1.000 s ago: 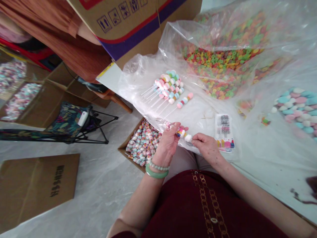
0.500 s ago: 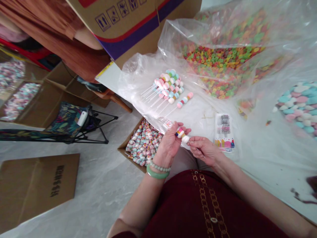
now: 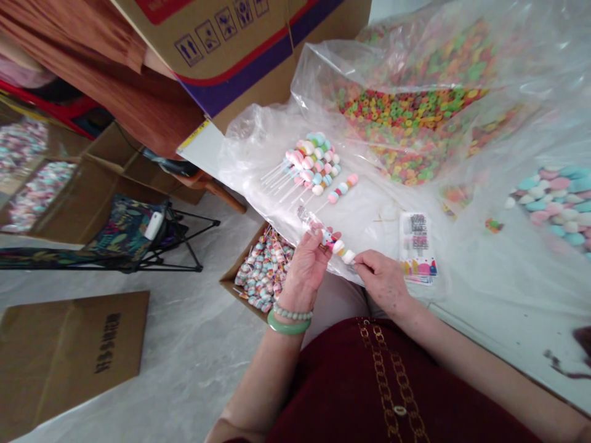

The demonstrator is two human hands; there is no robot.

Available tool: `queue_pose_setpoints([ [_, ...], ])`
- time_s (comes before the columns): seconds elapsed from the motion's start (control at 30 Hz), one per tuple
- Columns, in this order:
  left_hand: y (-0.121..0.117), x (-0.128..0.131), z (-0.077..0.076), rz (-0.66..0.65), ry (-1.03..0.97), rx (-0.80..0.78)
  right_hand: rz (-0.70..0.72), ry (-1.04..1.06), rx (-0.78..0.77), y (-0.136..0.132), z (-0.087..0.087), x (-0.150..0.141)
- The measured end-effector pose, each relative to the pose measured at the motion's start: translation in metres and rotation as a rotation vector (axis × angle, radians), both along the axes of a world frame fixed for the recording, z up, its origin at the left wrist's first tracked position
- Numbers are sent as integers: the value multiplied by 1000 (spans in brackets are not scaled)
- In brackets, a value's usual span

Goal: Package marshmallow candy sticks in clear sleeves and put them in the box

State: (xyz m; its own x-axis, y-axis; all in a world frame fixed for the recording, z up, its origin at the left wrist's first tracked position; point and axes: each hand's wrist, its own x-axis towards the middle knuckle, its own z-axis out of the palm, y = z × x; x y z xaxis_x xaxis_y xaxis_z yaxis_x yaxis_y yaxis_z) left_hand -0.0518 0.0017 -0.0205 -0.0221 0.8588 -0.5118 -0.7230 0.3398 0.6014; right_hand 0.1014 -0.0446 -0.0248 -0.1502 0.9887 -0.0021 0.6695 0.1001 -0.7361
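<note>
At lower centre of the frame I see the left hand (image 3: 308,267) holding a wrapped candy skewer (image 3: 339,247) — right fingers (image 3: 362,259) at its end.

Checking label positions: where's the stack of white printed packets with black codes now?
Head view, right of centre: the stack of packets lies on the translucent plastic sheet, just beyond the right hand.

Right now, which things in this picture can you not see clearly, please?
All in the head view:
Candy skewer: partly hidden by the left hand.
What the right hand pinches: hidden by its fingers.
Small print on the cards: too small.
Marshmallow pile: cut off by the right edge.
Dark object: cut off there too, blurred.
</note>
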Motion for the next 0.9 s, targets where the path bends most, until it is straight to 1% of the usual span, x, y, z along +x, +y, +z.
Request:
queue_pose_setpoints([
  [0.07,0,0,0,-11,92,16,37,-150,104,-3,2,0],
  [0.17,-3,5,1,6,222,39,91,-367,234,-6,5,-1],
  [0.23,-5,10,2,9,265,47,119,-431,273,-7,6,-1],
  [0.3,-6,13,2,-10,253,39,140,-400,254,-7,6,0],
  [0.37,-6,14,1,-36,184,16,118,-260,152,-5,6,-1],
  [0.4,-5,13,1,-47,133,2,86,-148,60,-4,6,-1],
  [0.43,-4,11,0,-53,78,-12,43,-10,-66,-3,7,-1],
  [0.5,-3,5,-2,-55,-24,-21,-31,324,-386,1,11,-1],
  [0.53,-2,2,-3,-64,-61,-9,-43,501,-546,3,13,-1],
  [0.57,-2,0,-3,-86,-86,10,-36,668,-684,5,15,-1],
  [0.6,-3,-1,-3,-121,-102,31,-18,815,-789,6,17,0],
  [0.63,-3,-2,-2,-164,-110,49,4,934,-858,7,18,0],
  [0.7,-5,0,-2,-237,-112,64,36,1087,-912,8,18,1],
  [0.77,-6,2,-3,-240,-121,46,17,1149,-890,8,16,1],
  [0.83,-5,4,-5,-183,-132,15,-55,1117,-819,8,12,0],
  [0.9,-3,4,-7,-113,-104,-7,-141,1009,-739,8,7,-2],
])
